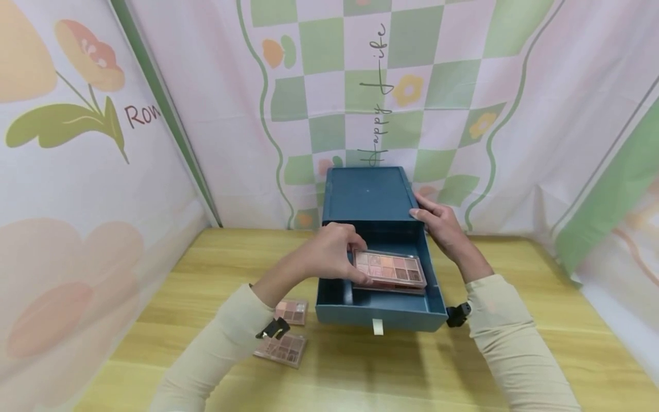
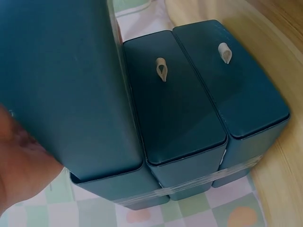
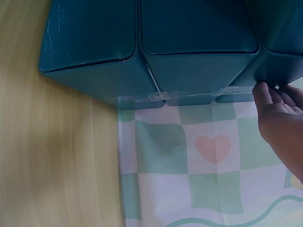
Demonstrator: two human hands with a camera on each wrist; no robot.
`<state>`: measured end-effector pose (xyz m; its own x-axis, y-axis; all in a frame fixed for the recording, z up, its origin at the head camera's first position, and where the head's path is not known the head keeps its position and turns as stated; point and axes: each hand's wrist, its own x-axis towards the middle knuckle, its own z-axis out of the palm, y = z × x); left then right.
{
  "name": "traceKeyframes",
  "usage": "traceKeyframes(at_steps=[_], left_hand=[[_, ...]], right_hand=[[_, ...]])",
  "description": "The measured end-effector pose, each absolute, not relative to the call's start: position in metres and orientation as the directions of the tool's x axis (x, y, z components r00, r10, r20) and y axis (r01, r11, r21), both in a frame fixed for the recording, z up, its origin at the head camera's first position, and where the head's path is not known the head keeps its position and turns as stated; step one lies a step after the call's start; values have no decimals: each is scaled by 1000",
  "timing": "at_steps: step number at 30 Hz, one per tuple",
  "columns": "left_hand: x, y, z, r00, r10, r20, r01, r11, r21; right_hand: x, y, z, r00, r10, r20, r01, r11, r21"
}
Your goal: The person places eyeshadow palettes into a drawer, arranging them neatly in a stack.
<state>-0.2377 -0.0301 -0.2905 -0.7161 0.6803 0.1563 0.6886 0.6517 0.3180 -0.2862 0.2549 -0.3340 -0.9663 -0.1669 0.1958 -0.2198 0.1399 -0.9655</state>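
A dark blue drawer is pulled out of a matching cabinet. Inside it lies an eyeshadow palette, stacked on another whose edge shows below. My left hand reaches into the drawer and pinches the top palette at its left end, thumb in front and fingers behind. In the left wrist view the drawer wall hides most of the left hand. My right hand rests against the cabinet's right side, thumb at the top front corner. In the right wrist view the right hand touches that side with its fingertips.
Two more eyeshadow palettes lie on the wooden table, left of the drawer and partly behind the left sleeve. Below the pulled-out drawer are two closed drawers with loop pulls. Clear tape runs across the cabinet side. A printed curtain hangs behind.
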Motion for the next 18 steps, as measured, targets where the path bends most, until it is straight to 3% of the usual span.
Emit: traceKeyframes(at_steps=[14, 18], left_hand=[[-238, -28, -294, -687, 711, 152, 720, 638, 274], [-236, -28, -296, -698, 701, 145, 716, 675, 178]], right_hand=[[-287, 255, -332, -967, -169, 192, -217, 146, -965], [-286, 255, -334, -966, -172, 194, -217, 130, -967]])
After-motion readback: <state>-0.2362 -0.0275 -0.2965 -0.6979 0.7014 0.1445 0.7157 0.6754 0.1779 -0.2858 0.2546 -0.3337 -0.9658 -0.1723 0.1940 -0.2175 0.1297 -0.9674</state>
